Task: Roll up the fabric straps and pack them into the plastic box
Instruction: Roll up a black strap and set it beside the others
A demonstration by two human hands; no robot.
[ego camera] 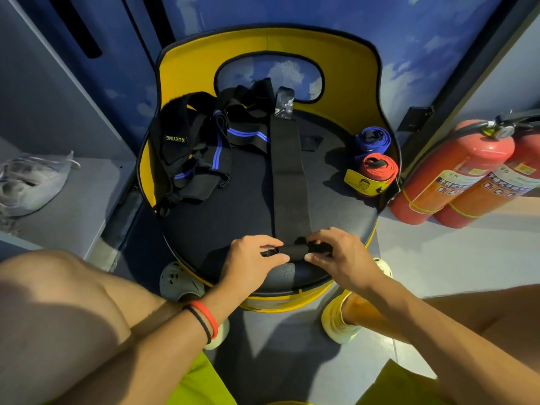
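A long black fabric strap (287, 171) lies stretched along the middle of a round dark seat (233, 217), its far end at the backrest. Its near end is a small roll (293, 252). My left hand (251, 258) pinches the left end of that roll and my right hand (339, 258) pinches the right end. A loose heap of black straps with blue stripes (198, 153) lies at the seat's left. At the seat's right sit a rolled blue strap (372, 140) and a rolled red strap (378, 168) with a yellow label. No plastic box is in view.
The yellow backrest (263, 54) curves round the seat's far side. Two red fire extinguishers (455, 171) lean on the floor at the right. A plastic bag (32, 179) lies on a grey ledge at the left. My knees and shoes flank the seat's front.
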